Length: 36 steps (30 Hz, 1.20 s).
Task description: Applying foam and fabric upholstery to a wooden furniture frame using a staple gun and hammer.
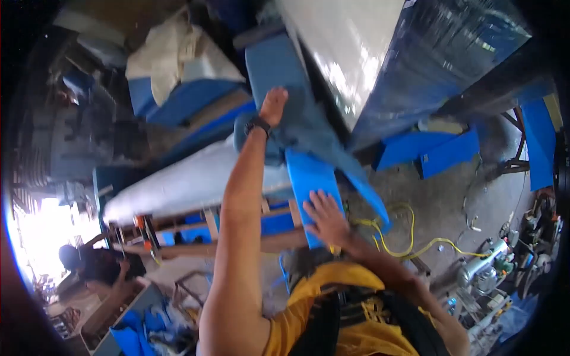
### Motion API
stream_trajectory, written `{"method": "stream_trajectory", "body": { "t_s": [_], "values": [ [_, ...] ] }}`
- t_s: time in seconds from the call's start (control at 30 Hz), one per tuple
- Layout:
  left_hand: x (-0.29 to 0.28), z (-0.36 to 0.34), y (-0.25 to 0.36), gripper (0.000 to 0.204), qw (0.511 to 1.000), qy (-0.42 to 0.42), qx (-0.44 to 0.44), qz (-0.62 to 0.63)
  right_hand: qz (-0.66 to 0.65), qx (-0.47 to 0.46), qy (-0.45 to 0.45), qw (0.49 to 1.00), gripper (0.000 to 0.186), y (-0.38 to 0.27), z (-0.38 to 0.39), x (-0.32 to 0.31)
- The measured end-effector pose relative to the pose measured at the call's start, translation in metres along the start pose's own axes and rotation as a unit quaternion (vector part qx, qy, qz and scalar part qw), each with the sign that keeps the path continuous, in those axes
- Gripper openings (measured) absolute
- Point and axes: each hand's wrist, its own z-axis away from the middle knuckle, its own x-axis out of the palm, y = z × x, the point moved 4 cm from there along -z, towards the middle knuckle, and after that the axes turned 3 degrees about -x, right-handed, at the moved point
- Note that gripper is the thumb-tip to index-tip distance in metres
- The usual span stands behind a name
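Observation:
My left hand (273,107), with a dark watch on its wrist, reaches far forward onto a long padded piece covered in grey-blue fabric (276,64). Its fingers look curled and closed on the fabric, though blur softens their tips. Closer to my body, a bright blue strip (306,169) continues from the grey-blue part toward me. On this strip my right hand (325,218) lies flat with its fingers spread. A loose blue flap (365,187) hangs off to the right of the strip.
A long padded form under whitish covering (178,178) extends left. Large plastic-wrapped blocks (439,65) stand at the far right. Blue panels (427,148), a yellow hose (409,237) and a silver tank (484,264) are on the right. Another person (104,267) works at lower left.

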Motion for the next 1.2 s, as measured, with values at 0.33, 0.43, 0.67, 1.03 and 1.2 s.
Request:
{"method": "stream_trajectory", "body": {
  "t_s": [0.33,0.43,0.67,1.03,1.2],
  "values": [
    [0.030,0.325,0.062,0.034,0.889,0.105,-0.290,0.337,0.005,-0.023,0.053,0.998,0.046,0.041,-0.019,-0.042],
    [0.038,0.336,0.072,0.043,0.929,0.193,-0.209,0.235,0.022,-0.058,0.045,0.997,0.044,0.045,-0.056,-0.047],
    [0.037,0.338,0.076,0.046,0.934,0.146,-0.226,0.237,0.094,-0.118,0.005,0.989,0.049,0.050,-0.098,-0.029],
    [0.047,0.341,0.081,0.044,0.931,0.177,-0.235,0.216,0.207,-0.093,-0.030,0.974,0.058,0.054,-0.093,-0.008],
    [0.044,0.340,0.080,0.046,0.923,0.135,-0.256,0.252,0.202,-0.096,-0.016,0.975,0.059,0.054,-0.092,-0.008]
  ]
}}
